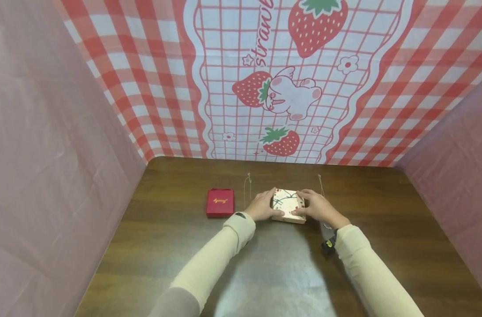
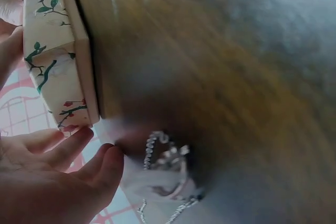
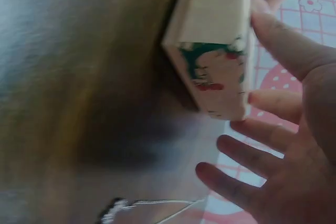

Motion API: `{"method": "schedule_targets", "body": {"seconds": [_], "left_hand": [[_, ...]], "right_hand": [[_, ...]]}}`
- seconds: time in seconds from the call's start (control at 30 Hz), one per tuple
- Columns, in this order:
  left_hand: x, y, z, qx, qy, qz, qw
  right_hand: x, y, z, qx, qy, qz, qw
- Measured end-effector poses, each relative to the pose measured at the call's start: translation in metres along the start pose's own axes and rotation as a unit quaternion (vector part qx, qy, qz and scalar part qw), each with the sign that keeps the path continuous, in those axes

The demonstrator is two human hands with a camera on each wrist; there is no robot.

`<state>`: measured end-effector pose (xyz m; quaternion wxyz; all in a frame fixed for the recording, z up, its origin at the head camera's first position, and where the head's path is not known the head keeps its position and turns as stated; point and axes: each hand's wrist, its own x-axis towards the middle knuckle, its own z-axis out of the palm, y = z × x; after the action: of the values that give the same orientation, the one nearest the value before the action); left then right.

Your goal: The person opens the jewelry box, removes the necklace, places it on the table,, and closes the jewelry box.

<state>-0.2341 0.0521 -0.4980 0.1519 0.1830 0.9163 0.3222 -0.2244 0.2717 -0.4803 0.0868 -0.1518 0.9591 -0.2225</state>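
A small cream box (image 1: 287, 203) printed with green branches and red blossoms sits on the brown table, between my two hands. My left hand (image 1: 262, 206) holds its left side, thumb at the front and fingers towards the back. On the opposite side my right hand (image 1: 318, 208) grips it the same way, with the thumb on the top near the front edge. In the left wrist view the box's patterned side (image 2: 52, 61) shows close to the fingertips. The right wrist view shows some fingers spread beside the box's end (image 3: 218, 80). The box's inside is hidden.
A red box (image 1: 220, 203) with gold lettering lies left of the hands. A thin chain (image 1: 245, 191) lies by the left hand, its silver links (image 2: 149, 150) blurred close up. Another chain (image 1: 321, 184) lies past the right hand; a black and yellow item (image 1: 328, 245) is beside the right wrist.
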Motion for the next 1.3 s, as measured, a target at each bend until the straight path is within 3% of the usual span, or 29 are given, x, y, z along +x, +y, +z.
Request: {"method": "schedule_targets", "body": {"seconds": [0.33, 0.9, 1.3], "left_hand": [[-0.002, 0.002, 0.004, 0.013, -0.003, -0.013, 0.9998], [0.000, 0.005, 0.008, 0.007, 0.029, -0.043, 0.9986], [0.006, 0.007, 0.010, 0.005, 0.022, -0.067, 0.9975]], "right_hand": [[0.006, -0.009, -0.005, -0.025, -0.032, 0.016, 0.9990], [0.013, 0.001, -0.006, 0.000, -0.022, 0.013, 0.9997], [0.018, -0.001, -0.009, -0.020, -0.039, 0.027, 0.9987]]}}
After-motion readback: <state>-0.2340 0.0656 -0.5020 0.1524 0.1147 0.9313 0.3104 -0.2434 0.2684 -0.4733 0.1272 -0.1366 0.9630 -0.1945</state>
